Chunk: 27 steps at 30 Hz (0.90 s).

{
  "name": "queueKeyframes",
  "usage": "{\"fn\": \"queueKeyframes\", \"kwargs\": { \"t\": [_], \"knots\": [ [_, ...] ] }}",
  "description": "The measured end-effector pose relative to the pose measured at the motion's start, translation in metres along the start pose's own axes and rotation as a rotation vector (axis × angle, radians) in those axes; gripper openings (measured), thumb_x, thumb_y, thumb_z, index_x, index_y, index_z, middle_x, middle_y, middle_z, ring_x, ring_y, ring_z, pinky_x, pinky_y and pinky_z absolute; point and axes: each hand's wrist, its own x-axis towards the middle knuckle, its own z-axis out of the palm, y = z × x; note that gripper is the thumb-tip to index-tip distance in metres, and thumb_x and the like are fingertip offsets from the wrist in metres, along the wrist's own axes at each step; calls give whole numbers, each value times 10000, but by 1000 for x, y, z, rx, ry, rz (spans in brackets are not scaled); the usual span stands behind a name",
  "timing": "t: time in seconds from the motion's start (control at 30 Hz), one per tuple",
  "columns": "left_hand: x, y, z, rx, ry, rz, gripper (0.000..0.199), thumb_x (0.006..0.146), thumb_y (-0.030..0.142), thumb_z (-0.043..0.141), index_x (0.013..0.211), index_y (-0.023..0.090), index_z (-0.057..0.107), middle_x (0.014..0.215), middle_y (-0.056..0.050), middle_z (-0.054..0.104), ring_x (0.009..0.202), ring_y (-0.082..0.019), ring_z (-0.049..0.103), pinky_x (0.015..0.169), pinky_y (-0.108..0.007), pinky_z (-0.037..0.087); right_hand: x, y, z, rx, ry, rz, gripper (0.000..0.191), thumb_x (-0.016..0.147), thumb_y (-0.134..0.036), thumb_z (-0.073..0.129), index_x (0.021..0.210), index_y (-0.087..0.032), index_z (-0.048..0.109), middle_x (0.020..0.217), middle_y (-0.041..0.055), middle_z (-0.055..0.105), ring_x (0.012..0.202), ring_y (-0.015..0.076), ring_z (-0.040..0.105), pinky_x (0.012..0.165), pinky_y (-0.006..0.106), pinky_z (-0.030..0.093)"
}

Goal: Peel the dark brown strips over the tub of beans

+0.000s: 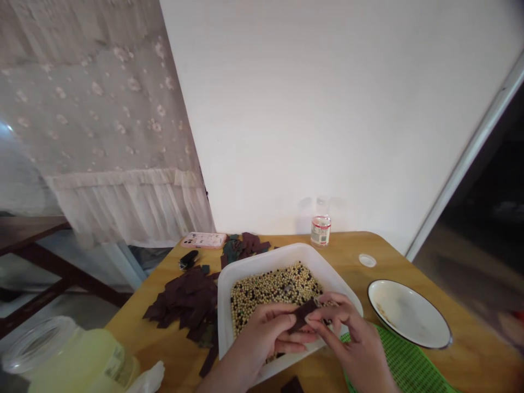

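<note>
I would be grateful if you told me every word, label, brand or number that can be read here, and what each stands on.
Small bottle, red-banded label: too small and blurred to read.
Large jar, side label: too blurred to read.
Pink phone case: markings unreadable.
Nothing else is legible.

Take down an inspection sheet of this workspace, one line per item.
surface: wooden table, dry-looking, crowded.
job's things: white plastic tray holding pale and dark beans; dark brown pieces piled left of it.
grips: left hand and right hand pinch a dark brown piece above the tray.
clutter: pink phone, clear bottle, small white lid, white plate, green mesh mat, large jar.
cables: nothing seen.
surroundings: lace curtain, white wall.
</note>
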Motion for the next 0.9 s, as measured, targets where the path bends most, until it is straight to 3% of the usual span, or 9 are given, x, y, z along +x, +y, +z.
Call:
{"fn": "queueKeyframes", "kwargs": {
  "t": [0.1,0.37,0.9],
  "knots": [
    [-6,1,1,16,-15,2,384,679,342,755,982,112,705,896,-127,775,840,-247,743,692,-265,576,-2,-6,0,38,-49,28,127,829,-248,657,784,-279,542,727,2,738,938,222,696,593,259,582],
    [-27,5,10,166,-81,61,545,647,600,733,968,160,728,994,-120,761,833,-243,743,676,-252,561,4,-17,-4,157,-82,88,143,817,-210,674,824,-268,543,723,5,721,1001,202,671,728,266,591],
    [-28,1,10,142,-47,78,532,656,587,740,966,154,729,846,-96,775,756,-218,748,637,-223,546,6,-19,-7,132,-97,-22,163,817,-170,668,889,-268,560,751,-28,711,945,147,647,740,204,569]
  ]
}}
